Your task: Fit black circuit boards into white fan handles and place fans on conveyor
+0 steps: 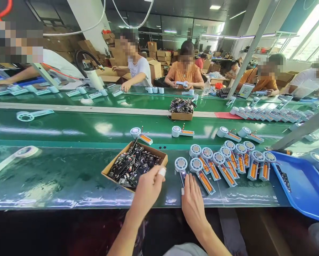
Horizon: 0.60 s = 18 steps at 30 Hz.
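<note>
My left hand (148,188) is closed above the near right corner of a cardboard box (163,160) of black circuit boards (132,161). White wrapping shows on one of its fingers, and whatever the fingers may pinch is hidden. With straight fingers, my right hand (193,199) lies over the lower handle of a light-blue handheld fan (181,164), its thumb along the left side. A dark board shows in that fan's handle; my hand covers the lower end. Directly right lies another handheld fan (205,182) with an orange strip in its open handle.
Several similar fans (229,167) lie in a cluster at right, before a blue tray (306,188). A tape roll (27,152) is at left. Fans lie on the green conveyor (108,129) beyond, near a second box of boards (182,115). Several people work across the line.
</note>
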Each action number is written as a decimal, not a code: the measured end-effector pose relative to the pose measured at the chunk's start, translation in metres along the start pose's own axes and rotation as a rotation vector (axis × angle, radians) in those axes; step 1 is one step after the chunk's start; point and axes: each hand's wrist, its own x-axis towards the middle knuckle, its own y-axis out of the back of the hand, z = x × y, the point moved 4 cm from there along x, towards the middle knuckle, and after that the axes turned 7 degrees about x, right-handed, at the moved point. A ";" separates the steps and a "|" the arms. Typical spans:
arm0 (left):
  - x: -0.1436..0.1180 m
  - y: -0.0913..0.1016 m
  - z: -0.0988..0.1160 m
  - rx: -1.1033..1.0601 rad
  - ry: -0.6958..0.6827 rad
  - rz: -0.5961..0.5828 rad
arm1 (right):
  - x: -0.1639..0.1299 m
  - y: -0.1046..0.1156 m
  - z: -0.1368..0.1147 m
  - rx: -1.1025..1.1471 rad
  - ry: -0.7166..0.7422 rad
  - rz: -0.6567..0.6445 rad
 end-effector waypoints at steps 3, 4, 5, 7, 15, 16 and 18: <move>0.024 0.027 -0.002 0.470 -0.001 0.078 | 0.000 -0.003 0.001 0.023 -0.013 -0.020; 0.034 0.032 -0.004 0.652 0.010 0.088 | 0.000 -0.001 0.001 0.040 -0.013 -0.024; 0.044 0.035 -0.007 0.741 0.015 0.085 | 0.001 0.003 0.000 0.058 -0.007 -0.024; 0.063 0.035 -0.014 0.827 0.011 0.041 | 0.002 0.014 -0.001 0.093 0.012 -0.016; 0.093 0.050 -0.021 0.859 -0.071 -0.027 | 0.012 0.077 0.025 0.262 -0.001 0.095; 0.086 0.056 -0.021 0.831 -0.077 0.012 | 0.014 0.084 0.031 0.278 -0.034 0.121; 0.066 0.064 -0.019 0.635 -0.103 0.165 | 0.018 0.095 0.045 0.262 -0.130 0.171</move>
